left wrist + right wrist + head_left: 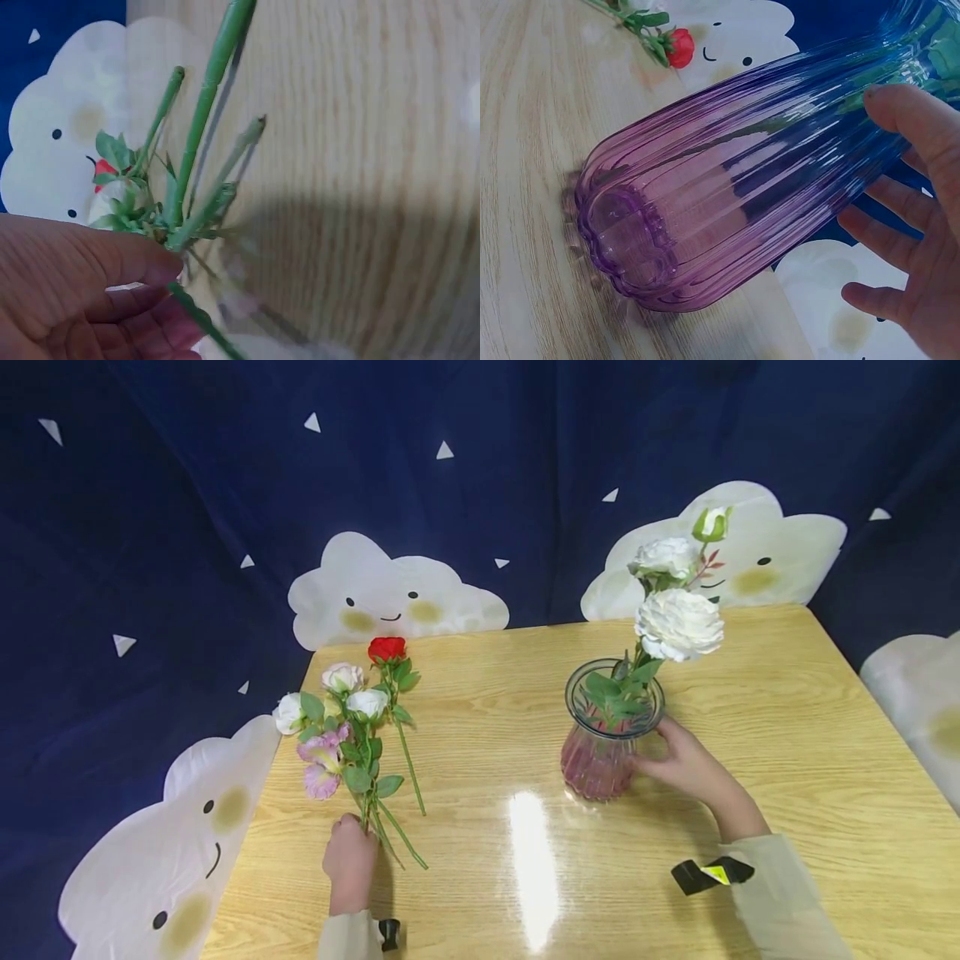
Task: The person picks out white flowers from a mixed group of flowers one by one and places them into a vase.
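At the left of the table in the head view, my left hand (pixel 351 852) pinches a green flower stem (pixel 196 311) between thumb and forefinger. Its blossom cannot be told apart from the bunch above, which has white roses (pixel 367 703), a pale pink rose (pixel 342 677) and a light purple flower (pixel 322 760). My right hand (pixel 686 760) holds the ribbed glass vase (pixel 596 764) at its right side, thumb and fingers around the upper part. The vase, clear above and pink-purple below, stands upright. White flowers (pixel 678 625) lean right out of its mouth.
A red rose (pixel 387 649) lies beside the bunch, its stem pointing toward the front. The wooden table (pixel 480 710) ends at a dark blue curtain (pixel 480 527) with white cloud faces. Glare (pixel 532 868) shines on the tabletop between the hands.
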Tool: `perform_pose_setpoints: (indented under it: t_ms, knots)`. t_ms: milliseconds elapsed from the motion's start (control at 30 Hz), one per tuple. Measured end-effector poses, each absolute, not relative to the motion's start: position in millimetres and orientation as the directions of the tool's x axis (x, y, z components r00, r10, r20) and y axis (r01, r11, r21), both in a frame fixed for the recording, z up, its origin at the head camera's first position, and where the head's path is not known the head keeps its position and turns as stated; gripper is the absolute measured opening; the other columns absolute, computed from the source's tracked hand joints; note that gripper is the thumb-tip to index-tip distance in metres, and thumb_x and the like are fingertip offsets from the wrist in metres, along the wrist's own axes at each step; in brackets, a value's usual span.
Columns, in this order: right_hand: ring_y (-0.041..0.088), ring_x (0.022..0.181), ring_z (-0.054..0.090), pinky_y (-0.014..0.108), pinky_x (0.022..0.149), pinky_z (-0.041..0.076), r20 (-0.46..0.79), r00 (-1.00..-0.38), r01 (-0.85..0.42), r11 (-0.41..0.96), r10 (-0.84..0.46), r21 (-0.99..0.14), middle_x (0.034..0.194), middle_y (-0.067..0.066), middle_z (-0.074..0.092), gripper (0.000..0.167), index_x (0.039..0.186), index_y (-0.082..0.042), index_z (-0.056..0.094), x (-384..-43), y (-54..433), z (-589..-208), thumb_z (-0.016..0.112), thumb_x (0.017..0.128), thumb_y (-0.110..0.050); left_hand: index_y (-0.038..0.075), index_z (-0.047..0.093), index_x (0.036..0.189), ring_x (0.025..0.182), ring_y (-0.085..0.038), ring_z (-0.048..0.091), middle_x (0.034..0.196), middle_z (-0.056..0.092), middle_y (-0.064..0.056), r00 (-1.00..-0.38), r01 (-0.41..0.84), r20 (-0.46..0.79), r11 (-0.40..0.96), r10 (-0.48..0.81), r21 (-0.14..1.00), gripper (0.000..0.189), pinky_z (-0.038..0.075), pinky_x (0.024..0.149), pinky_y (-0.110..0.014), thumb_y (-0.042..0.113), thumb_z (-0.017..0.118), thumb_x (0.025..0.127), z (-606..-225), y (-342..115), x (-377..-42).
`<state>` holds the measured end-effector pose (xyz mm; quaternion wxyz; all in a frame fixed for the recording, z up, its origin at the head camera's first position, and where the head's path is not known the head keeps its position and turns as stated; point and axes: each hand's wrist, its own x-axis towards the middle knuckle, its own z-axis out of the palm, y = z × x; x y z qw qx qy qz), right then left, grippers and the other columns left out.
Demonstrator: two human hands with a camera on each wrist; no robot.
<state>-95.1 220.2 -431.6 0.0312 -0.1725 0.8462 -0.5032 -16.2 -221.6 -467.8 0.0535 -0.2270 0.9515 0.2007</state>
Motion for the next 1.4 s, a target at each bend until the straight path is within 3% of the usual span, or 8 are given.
perform_pose_setpoints:
  t_ms: [167,433,567,967,1200,1400]
  knots:
    - [0.045,0.121,0.03,0.06,0.095,0.023,0.093,-0.943,-0.237,0.45,-0.319,-0.861,0.13,0.027,0.039,0.066,0.13,0.003,0.037,-93.9,221.2,-430.6,0.071,0.075,-0.012,-0.01,0.051,0.085,0.059,-0.032,0.055,0.073,0.053,-0.02,-0.883,-0.469,-0.208,0.812,-0.421,0.348,0.014,0.042,0.045,-0.042,0.004,0.049,0.081,-473.3,-226.2,-16.4]
    - [0.046,0.118,0.034,0.06,0.093,0.025,0.105,-0.942,-0.251,0.459,-0.319,-0.852,0.126,0.028,0.042,0.069,0.129,0.005,0.037,-90.9,219.7,-429.7,0.072,0.073,-0.014,-0.011,0.049,0.087,0.069,-0.041,0.058,0.078,0.056,-0.025,-0.854,-0.509,-0.278,0.819,-0.44,0.266,0.016,0.045,0.05,-0.046,0.005,0.049,0.085,-480.5,-232.7,-18.1]
    - [0.045,0.119,0.033,0.06,0.094,0.023,0.088,-0.944,-0.237,0.465,-0.318,-0.853,0.127,0.027,0.041,0.069,0.129,0.005,0.037,-89.9,219.5,-430.8,0.072,0.073,-0.015,-0.011,0.049,0.08,0.066,-0.041,0.058,0.073,0.056,-0.026,-0.873,-0.475,-0.265,0.835,-0.409,0.278,0.013,0.045,0.05,-0.046,0.001,0.048,0.083,-484.7,-234.0,-15.3]
    - [0.045,0.119,0.033,0.061,0.094,0.023,0.108,-0.94,-0.258,0.468,-0.324,-0.845,0.127,0.026,0.042,0.067,0.128,0.005,0.038,-91.3,221.2,-430.7,0.072,0.073,-0.015,-0.008,0.047,0.069,0.059,-0.039,0.056,0.06,0.052,-0.02,-0.953,-0.299,-0.071,0.881,-0.294,0.367,0.012,0.044,0.05,-0.047,-0.003,0.05,0.08,-465.9,-225.9,-16.7]
    - [0.046,0.119,0.033,0.06,0.094,0.024,0.11,-0.94,-0.26,0.467,-0.324,-0.845,0.126,0.027,0.043,0.066,0.128,0.005,0.038,-91.5,220.7,-430.0,0.072,0.074,-0.014,-0.015,0.05,0.082,0.065,-0.038,0.058,0.07,0.055,-0.023,-0.953,-0.274,0.003,0.865,-0.304,0.421,0.008,0.048,0.054,-0.044,-0.007,0.05,0.082,-447.6,-218.2,-24.9]
    - [0.045,0.119,0.033,0.06,0.094,0.024,0.103,-0.938,-0.253,0.453,-0.33,-0.855,0.126,0.027,0.043,0.066,0.129,0.005,0.038,-89.9,220.0,-426.2,0.071,0.075,-0.014,-0.012,0.053,0.083,0.066,-0.037,0.058,0.073,0.056,-0.022,-0.953,-0.208,0.114,0.879,-0.281,0.428,0.007,0.047,0.056,-0.046,-0.006,0.055,0.08,-435.6,-207.8,-33.7]
